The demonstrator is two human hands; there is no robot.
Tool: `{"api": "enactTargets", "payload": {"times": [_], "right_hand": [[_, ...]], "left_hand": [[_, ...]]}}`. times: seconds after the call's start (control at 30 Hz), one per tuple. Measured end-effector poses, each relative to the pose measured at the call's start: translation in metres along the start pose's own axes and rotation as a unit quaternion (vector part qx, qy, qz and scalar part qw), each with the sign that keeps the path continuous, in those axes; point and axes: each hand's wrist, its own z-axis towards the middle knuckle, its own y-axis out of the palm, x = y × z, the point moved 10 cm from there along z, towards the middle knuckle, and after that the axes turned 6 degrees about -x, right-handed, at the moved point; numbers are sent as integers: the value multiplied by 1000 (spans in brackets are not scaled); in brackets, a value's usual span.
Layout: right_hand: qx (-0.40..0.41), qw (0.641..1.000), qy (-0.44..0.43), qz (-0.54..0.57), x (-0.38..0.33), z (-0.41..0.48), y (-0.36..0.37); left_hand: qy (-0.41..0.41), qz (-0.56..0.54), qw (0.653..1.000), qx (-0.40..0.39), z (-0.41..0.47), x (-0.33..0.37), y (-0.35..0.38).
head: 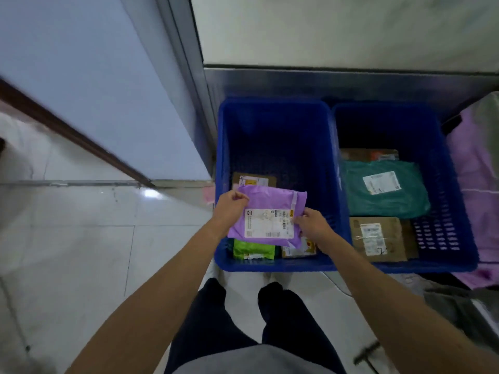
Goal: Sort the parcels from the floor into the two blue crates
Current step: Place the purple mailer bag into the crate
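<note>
Purple parcel (267,214) held in both hands over the left blue crate (272,130).

The parcel is flat, with its white label facing up and slightly tilted. The left hand (231,209) grips its far left corner with curled fingers, and the right hand (312,228) pinches its right edge beside the label. Both bare forearms are stretched forward and converge on the parcel. Under the left hand a green packet (253,248) lies in the crate, under the right hand a small box (299,249), and just beyond the left hand a brown box (253,180). To the right of the right hand stands the right blue crate (445,184), directly beside the first one. It holds a teal parcel (383,190) and, nearer to the person, a cardboard parcel (378,238).
</note>
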Motion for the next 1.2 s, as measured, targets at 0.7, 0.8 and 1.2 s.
{"api": "enactTargets", "payload": {"times": [0.7, 0.8, 1.2], "right_hand": [[-113, 983, 143, -23, 143, 176, 91], [-117, 980, 160, -22, 153, 186, 101], [-103, 974, 191, -63, 161, 168, 97]], "left_hand": [[-181, 261, 946, -62, 118, -208, 69], [-195, 298, 931, -76, 121, -226, 71], [-198, 395, 888, -128, 108, -216, 89]]}}
